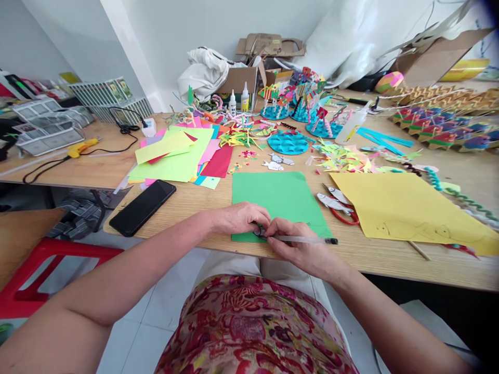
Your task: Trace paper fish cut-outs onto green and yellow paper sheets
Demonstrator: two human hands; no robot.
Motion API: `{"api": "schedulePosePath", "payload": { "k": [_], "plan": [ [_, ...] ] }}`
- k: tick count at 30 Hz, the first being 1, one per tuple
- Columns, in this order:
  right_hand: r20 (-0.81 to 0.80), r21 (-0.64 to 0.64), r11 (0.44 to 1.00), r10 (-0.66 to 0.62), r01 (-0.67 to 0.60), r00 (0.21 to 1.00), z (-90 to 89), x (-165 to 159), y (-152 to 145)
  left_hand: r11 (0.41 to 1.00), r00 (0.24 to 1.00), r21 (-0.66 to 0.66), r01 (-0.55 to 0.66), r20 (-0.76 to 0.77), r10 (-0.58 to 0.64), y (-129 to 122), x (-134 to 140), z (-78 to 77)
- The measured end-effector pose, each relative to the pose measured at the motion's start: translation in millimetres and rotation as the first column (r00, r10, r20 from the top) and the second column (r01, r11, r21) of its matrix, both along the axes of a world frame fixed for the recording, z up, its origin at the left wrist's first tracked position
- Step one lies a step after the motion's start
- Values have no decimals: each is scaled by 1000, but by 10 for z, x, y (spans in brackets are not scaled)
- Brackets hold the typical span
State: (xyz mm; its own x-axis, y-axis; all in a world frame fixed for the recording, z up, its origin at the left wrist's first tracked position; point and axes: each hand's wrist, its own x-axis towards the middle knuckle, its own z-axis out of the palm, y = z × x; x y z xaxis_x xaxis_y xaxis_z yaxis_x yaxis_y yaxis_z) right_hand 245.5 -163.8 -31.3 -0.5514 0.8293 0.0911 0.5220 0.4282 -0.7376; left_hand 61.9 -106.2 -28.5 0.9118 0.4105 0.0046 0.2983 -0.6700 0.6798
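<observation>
A green sheet of paper (273, 192) lies at the table's front edge, under both hands. With fingers bent and pressed together, my left hand (242, 217) holds a small grey-white paper cutout (259, 232) down on the sheet's lower part. The fingers hide most of that cutout. My right hand (300, 248) grips a pencil (306, 239) with a pale shaft and dark end; its tip is hidden near the cutout. Faint drawn lines show on the green sheet. Right of it, fish cutouts (335, 203) lie over red-handled scissors (346, 217).
A yellow sheet (409, 205) with fish outlines lies at right. A black phone (143, 208) rests at left, near stacked coloured paper (175, 150). Behind are paper scraps (351, 157), a blue round base (287, 142) and glue bottles (245, 98). A red stool (78, 253) stands below left.
</observation>
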Motion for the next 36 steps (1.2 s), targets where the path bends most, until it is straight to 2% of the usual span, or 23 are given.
{"api": "schedulePosePath", "payload": {
  "k": [19, 32, 36],
  "plan": [
    [13, 32, 999, 1, -1, 1000, -23, -55, -24, 999, 1000, -40, -7, 11, 7, 48, -13, -75],
    [13, 133, 990, -42, 40, 999, -171, -117, -12, 998, 1000, -67, 3, 16, -2, 61, -15, -64],
    [-4, 116, 992, -44, 44, 999, -146, -125, -16, 997, 1000, -76, -13, 16, 14, 64, -12, -76]
  ]
}}
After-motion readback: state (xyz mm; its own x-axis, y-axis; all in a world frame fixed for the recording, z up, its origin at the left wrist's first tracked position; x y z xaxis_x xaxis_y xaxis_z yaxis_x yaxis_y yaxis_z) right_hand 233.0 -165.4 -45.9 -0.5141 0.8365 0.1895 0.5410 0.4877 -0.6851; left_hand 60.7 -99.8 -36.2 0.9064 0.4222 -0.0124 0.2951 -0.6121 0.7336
